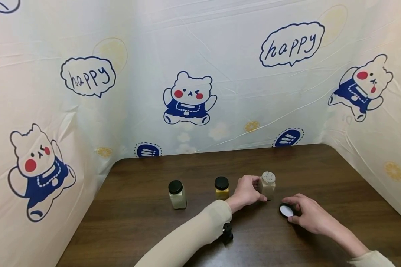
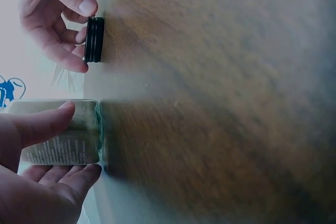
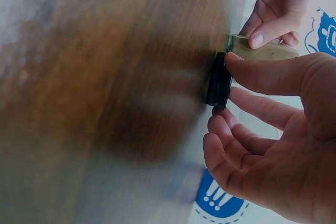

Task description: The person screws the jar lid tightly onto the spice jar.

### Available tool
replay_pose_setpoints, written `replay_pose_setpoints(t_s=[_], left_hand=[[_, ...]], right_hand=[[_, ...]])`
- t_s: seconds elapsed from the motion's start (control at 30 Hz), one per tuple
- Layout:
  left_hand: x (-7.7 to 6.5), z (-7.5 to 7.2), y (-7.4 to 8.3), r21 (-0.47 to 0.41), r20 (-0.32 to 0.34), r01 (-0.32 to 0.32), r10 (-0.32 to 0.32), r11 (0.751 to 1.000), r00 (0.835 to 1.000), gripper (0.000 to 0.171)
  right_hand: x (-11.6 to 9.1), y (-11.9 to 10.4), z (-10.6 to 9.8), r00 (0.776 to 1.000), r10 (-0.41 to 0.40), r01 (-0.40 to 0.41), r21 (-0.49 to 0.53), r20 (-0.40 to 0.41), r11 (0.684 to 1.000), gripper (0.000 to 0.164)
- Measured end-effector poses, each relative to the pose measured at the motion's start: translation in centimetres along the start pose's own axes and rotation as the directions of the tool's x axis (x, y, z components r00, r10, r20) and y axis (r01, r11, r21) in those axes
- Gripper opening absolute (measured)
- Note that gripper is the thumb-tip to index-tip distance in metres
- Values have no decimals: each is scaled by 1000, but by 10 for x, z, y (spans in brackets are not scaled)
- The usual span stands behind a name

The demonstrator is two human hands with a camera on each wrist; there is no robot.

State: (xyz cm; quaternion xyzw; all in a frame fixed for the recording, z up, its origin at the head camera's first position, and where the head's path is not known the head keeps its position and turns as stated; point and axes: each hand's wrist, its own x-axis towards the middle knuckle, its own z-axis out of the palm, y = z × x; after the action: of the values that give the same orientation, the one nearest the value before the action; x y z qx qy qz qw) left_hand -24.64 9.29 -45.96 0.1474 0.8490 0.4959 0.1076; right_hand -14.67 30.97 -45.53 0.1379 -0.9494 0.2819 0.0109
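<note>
My left hand (image 1: pixel 246 191) grips a glass spice jar (image 1: pixel 268 188) with pale powder in it and a perforated shaker top showing. In the left wrist view, the thumb lies along one face of the jar (image 2: pixel 86 150), which has printed text, and the fingers lie on the opposite side. To the right, my right hand (image 1: pixel 309 213) pinches a round black lid (image 1: pixel 286 210) by its edge, white inside facing up. The right wrist view shows thumb and fingertips at the rim of the lid (image 3: pixel 219 80), right at the tabletop.
A black-capped jar of pale contents (image 1: pixel 178 198) stands left on the brown wooden table (image 1: pixel 137 222). Another black-capped jar with yellow contents (image 1: pixel 222 191) is partly hidden behind the left wrist. Printed curtains (image 1: pixel 234 111) enclose the table's back and sides.
</note>
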Motion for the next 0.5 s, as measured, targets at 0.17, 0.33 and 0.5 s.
replay_pose_setpoints(t_s=[0.17, 0.33, 0.5], left_hand=[[0, -1, 0, 9, -1, -11, 11, 1000, 1000, 54], [0, -2, 0, 16, 2, -3, 3, 1000, 1000, 53], [0, -2, 0, 15, 1, 0, 0, 1000, 1000, 51]], right_hand=[[0, 1, 0, 1000, -12, 12, -10, -2, 1000, 48], [0, 2, 1, 1000, -18, 18, -16, -2, 1000, 48], [0, 2, 1, 1000, -22, 22, -14, -1, 1000, 47]])
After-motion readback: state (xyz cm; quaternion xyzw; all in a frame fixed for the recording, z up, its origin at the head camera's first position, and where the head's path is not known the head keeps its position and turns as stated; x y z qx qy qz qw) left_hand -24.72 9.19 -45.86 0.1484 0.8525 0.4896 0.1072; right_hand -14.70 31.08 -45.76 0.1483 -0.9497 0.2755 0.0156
